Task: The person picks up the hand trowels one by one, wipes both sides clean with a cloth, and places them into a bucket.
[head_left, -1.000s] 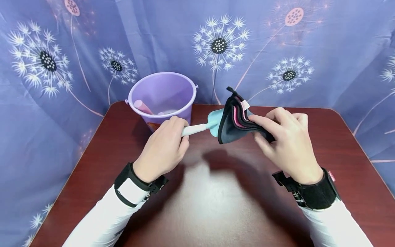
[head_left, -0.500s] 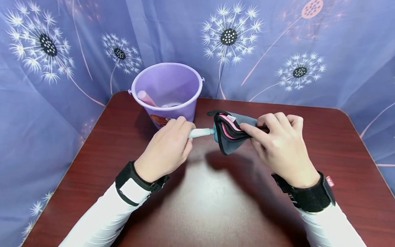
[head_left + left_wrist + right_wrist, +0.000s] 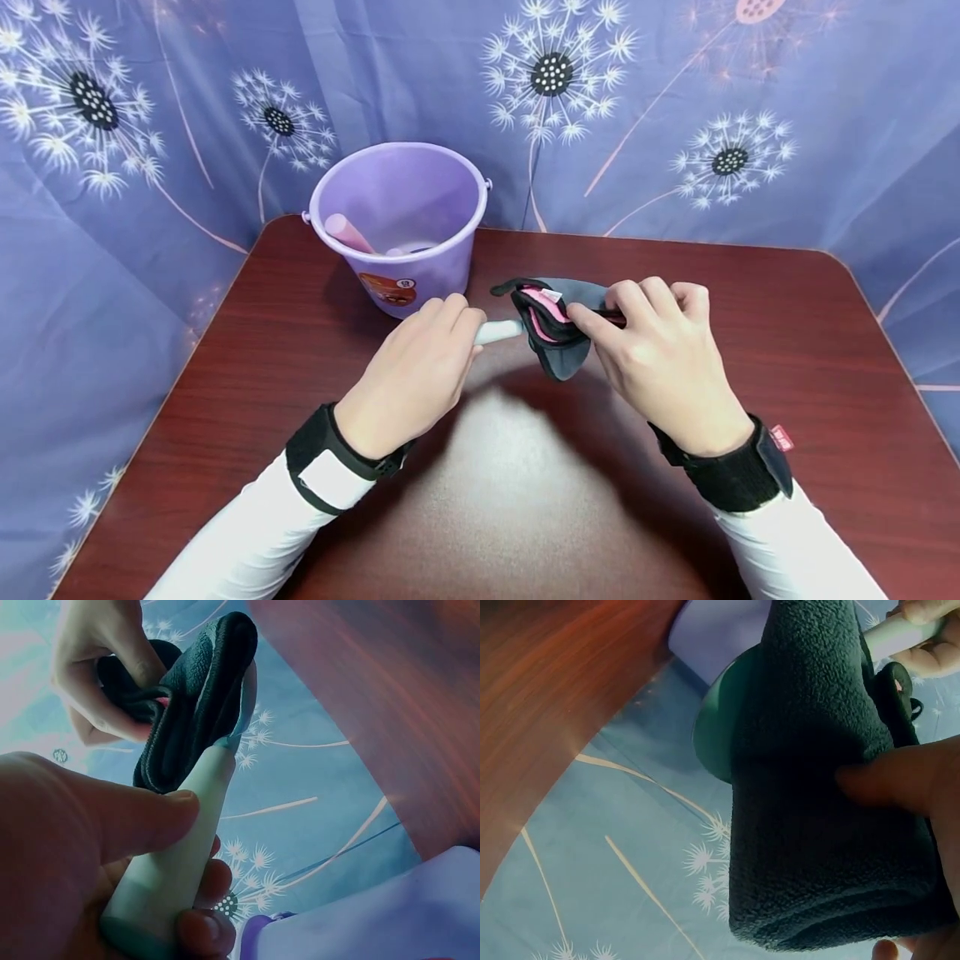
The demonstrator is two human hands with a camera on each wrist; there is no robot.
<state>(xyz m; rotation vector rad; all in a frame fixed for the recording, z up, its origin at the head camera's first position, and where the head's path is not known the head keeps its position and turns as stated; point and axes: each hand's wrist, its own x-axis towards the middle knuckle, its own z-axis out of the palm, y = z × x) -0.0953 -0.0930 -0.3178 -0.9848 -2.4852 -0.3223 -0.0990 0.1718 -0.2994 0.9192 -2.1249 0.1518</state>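
My left hand (image 3: 416, 371) grips the white handle (image 3: 497, 332) of a toy shovel, thumb along it in the left wrist view. A folded dark grey cloth (image 3: 566, 364) with black edging and pink layers is pinched between the thumb and fingers of my right hand (image 3: 667, 358). The cloth lies against the shovel's teal blade (image 3: 714, 724), which pokes out past the cloth in the right wrist view. From the head view the blade is hidden behind the cloth. Both things are held above the table.
A purple bucket (image 3: 450, 271) stands at the back left of the dark red wooden table (image 3: 225, 358), just beyond my left hand. Inside it lies a pink rod-like piece (image 3: 348, 233). A blue curtain (image 3: 420, 67) with dandelion prints hangs behind the table.
The cloth has come lower and slid left over the blade, toward the handle, so the blade no longer shows in the head view. My right hand has moved left, nearer my left hand.
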